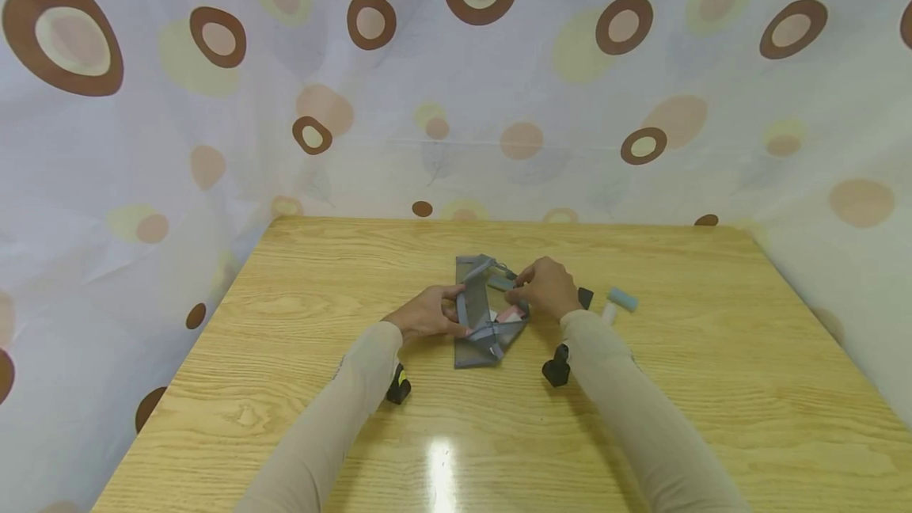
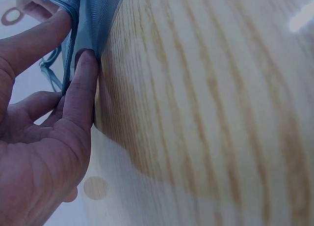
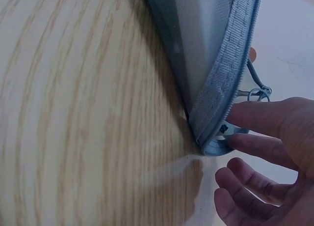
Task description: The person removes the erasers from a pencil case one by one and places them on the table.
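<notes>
A blue-grey mesh zip pouch (image 1: 476,352) lies on the wooden table with its mouth spread apart. My left hand (image 1: 430,312) grips its left side; in the left wrist view the thumb and fingers (image 2: 81,88) pinch the mesh and zip edge. At the right of the mouth is my right hand (image 1: 547,288). Its thumb and index finger (image 3: 260,147) reach in at the zip's end, the other fingers loosely bent. Whether they pinch anything is hidden. Inside the pouch show a pink and white piece (image 1: 507,313) and a grey-blue piece (image 1: 501,283).
Right of the pouch lie a light-blue cylinder (image 1: 623,298), a white cylinder (image 1: 609,313) partly behind the right sleeve, and a small black block (image 1: 585,297). Black camera mounts (image 1: 557,366) hang under both wrists. A dotted curtain (image 1: 499,180) stands behind the wooden table (image 1: 342,260).
</notes>
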### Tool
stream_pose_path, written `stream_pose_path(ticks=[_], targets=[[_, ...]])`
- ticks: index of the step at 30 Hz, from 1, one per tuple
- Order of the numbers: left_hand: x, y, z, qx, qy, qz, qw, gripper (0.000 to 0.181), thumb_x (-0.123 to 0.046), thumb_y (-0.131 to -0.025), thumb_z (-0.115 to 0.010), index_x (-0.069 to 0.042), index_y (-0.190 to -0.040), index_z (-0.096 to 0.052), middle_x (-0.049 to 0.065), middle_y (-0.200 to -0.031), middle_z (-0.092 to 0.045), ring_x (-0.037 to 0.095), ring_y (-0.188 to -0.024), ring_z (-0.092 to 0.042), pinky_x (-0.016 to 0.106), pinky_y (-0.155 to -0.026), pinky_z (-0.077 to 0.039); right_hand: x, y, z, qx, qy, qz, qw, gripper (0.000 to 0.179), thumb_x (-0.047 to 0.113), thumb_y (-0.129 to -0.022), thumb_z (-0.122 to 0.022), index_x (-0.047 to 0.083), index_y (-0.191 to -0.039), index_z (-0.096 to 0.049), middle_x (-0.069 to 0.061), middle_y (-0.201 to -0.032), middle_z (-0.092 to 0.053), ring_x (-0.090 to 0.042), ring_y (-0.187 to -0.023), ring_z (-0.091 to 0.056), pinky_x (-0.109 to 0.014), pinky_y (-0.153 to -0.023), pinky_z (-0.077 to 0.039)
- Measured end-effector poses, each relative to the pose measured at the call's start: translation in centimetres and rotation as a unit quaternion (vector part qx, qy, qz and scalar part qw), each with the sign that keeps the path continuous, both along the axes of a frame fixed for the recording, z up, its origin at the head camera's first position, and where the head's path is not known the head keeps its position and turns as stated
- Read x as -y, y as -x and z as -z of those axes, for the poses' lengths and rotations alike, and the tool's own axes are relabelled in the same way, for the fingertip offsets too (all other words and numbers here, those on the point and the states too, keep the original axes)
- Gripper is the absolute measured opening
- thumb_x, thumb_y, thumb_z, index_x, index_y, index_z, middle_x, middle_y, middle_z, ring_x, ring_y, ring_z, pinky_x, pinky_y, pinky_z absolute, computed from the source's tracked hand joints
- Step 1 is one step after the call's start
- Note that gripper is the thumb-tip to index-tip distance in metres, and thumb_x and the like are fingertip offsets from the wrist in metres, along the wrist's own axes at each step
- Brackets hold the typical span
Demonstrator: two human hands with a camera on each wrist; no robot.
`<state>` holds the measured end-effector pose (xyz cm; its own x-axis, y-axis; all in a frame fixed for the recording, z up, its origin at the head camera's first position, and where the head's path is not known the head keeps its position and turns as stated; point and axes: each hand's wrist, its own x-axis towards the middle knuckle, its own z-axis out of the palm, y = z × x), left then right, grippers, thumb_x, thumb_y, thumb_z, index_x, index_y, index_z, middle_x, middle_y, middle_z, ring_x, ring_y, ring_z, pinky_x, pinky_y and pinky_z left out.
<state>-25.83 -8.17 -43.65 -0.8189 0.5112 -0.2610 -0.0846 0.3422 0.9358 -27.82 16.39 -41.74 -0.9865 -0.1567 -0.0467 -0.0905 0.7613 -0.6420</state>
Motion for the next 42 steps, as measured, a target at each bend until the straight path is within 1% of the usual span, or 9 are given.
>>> stream_pose_path(ticks=[8,13,23,27,35,39,42], targets=[[0.12,-0.20,-0.32,-0.003,-0.004,0.007,1.0000,0.092,0.008,-0.086,-0.076,0.003,-0.159,-0.020,0.023,-0.143,-0.047,0.032,-0.113,-0.067,0.035,-0.094,-0.056,-0.02,0.13,0.14,-0.009,0.004,-0.007,0.9999,0.032,0.024,-0.087,-0.082,-0.002,-0.105,-0.078,-0.024,-0.119,-0.069,-0.043,-0.108,-0.065,-0.057,-0.087,-0.056],[0.12,-0.16,-0.14,0.000,-0.007,0.006,1.0000,0.093,0.008,-0.086,-0.076,0.003,-0.159,-0.020,0.023,-0.143,-0.046,0.033,-0.114,-0.067,0.035,-0.095,-0.056,-0.07,0.16,0.28,-0.010,0.006,-0.007,0.9999,0.032,0.024,-0.087,-0.082,-0.003,-0.105,-0.078,-0.024,-0.120,-0.069,-0.042,-0.109,-0.065,-0.057,-0.088,-0.055],[0.15,-0.04,0.06,0.006,-0.013,-0.001,0.9999,0.093,0.009,-0.086,-0.075,0.001,-0.160,-0.020,0.022,-0.142,-0.048,0.032,-0.112,-0.068,0.035,-0.093,-0.057,0.22,0.42,0.46,-0.004,0.010,0.004,0.9999,0.033,0.023,-0.088,-0.081,-0.003,-0.107,-0.077,-0.023,-0.121,-0.069,-0.042,-0.108,-0.065,-0.054,-0.086,-0.057],[0.16,-0.16,-0.04,0.002,-0.009,-0.001,1.0000,0.092,0.009,-0.086,-0.075,0.001,-0.160,-0.020,0.022,-0.142,-0.047,0.031,-0.111,-0.068,0.035,-0.093,-0.057,0.20,0.43,0.50,0.000,0.009,0.010,0.9999,0.031,0.023,-0.088,-0.080,-0.002,-0.107,-0.077,-0.023,-0.122,-0.069,-0.042,-0.109,-0.065,-0.055,-0.087,-0.056],[-0.03,-0.37,-0.12,0.002,-0.012,-0.005,0.9999,0.092,0.009,-0.086,-0.076,0.002,-0.159,-0.021,0.021,-0.143,-0.046,0.031,-0.111,-0.068,0.035,-0.093,-0.057,0.23,0.40,0.38,-0.004,0.020,0.001,0.9998,0.030,0.021,-0.088,-0.080,-0.003,-0.106,-0.078,-0.023,-0.123,-0.069,-0.044,-0.112,-0.063,-0.057,-0.089,-0.056],[-0.04,-0.36,-0.09,0.009,-0.020,-0.005,0.9998,0.092,0.010,-0.086,-0.075,0.002,-0.160,-0.020,0.021,-0.143,-0.046,0.032,-0.112,-0.067,0.036,-0.093,-0.057,0.23,0.32,0.19,-0.005,0.014,-0.006,0.9999,0.029,0.021,-0.089,-0.080,-0.003,-0.106,-0.078,-0.022,-0.122,-0.069,-0.044,-0.113,-0.063,-0.057,-0.091,-0.055],[-0.01,-0.32,-0.09,0.009,-0.017,-0.006,0.9998,0.093,0.009,-0.086,-0.075,0.001,-0.160,-0.020,0.021,-0.143,-0.046,0.032,-0.112,-0.067,0.036,-0.093,-0.057,0.18,0.25,0.01,-0.005,0.006,-0.008,0.9999,0.028,0.021,-0.089,-0.080,-0.002,-0.105,-0.078,-0.023,-0.122,-0.069,-0.044,-0.113,-0.063,-0.058,-0.091,-0.054]])
